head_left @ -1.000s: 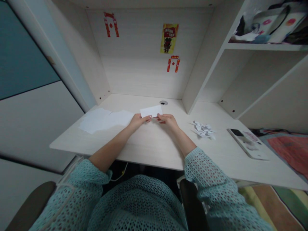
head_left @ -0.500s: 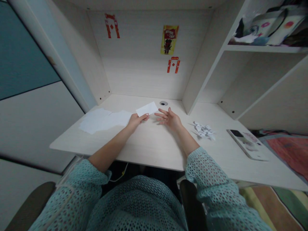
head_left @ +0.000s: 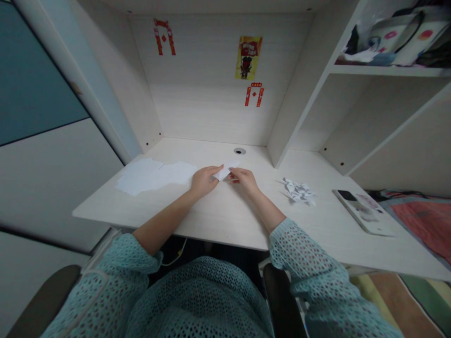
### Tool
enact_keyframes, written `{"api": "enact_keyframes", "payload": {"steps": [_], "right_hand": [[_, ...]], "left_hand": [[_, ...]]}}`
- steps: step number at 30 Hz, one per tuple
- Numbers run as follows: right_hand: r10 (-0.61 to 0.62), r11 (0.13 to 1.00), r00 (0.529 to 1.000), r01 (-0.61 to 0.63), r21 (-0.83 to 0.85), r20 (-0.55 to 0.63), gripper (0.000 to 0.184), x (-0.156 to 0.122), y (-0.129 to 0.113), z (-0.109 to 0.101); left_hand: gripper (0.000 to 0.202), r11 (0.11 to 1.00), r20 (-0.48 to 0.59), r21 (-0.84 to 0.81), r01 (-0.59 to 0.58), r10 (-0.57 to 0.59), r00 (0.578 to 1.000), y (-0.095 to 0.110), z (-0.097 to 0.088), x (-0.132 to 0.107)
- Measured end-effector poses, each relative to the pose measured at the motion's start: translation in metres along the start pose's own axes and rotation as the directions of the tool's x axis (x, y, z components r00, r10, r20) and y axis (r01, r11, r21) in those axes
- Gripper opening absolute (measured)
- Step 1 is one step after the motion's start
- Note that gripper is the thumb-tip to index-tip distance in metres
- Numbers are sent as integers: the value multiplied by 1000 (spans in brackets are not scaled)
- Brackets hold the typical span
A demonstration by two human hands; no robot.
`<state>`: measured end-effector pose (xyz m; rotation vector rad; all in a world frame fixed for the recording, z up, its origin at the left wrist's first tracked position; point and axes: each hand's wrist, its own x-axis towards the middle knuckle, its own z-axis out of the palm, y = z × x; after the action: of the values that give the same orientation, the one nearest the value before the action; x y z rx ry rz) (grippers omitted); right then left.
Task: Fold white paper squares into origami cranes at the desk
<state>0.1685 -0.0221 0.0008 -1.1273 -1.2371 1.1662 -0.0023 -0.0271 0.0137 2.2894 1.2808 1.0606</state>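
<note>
Well back from the desk's front edge [head_left: 225,230], a folded white paper slip [head_left: 226,170] is pinched by the left hand [head_left: 203,182] and right hand [head_left: 244,180], fingers together on it. Flat paper sheets [head_left: 151,176] lie left, crumpled paper cutouts [head_left: 298,191] right; the yellow poster's [head_left: 248,57] lettering is unreadable.

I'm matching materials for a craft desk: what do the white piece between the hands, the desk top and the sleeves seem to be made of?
The white piece looks like thin matte paper, with a sharp bend in it. The desk top looks like pale, low-sheen laminate, with faint wood-grain lines; its core is hidden. The sleeves look like teal open-mesh knit, with rows of small holes; the fibre can't be told.
</note>
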Motion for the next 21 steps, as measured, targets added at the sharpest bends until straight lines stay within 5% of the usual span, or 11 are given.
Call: {"api": "enact_keyframes", "payload": {"steps": [6, 10, 21], "right_hand": [[-287, 898, 947, 213, -384, -145, 31, -1, 6, -4], [-325, 826, 939, 222, -518, -115, 29, -9, 1, -2], [-276, 927, 960, 280, -249, 52, 30, 2, 4, -2]], "left_hand": [[60, 996, 41, -77, -36, 39, 998, 3, 3, 2], [62, 979, 14, -194, 60, -59, 998, 1, 6, 1], [61, 711, 209, -626, 319, -241, 948, -5, 12, 9]]}}
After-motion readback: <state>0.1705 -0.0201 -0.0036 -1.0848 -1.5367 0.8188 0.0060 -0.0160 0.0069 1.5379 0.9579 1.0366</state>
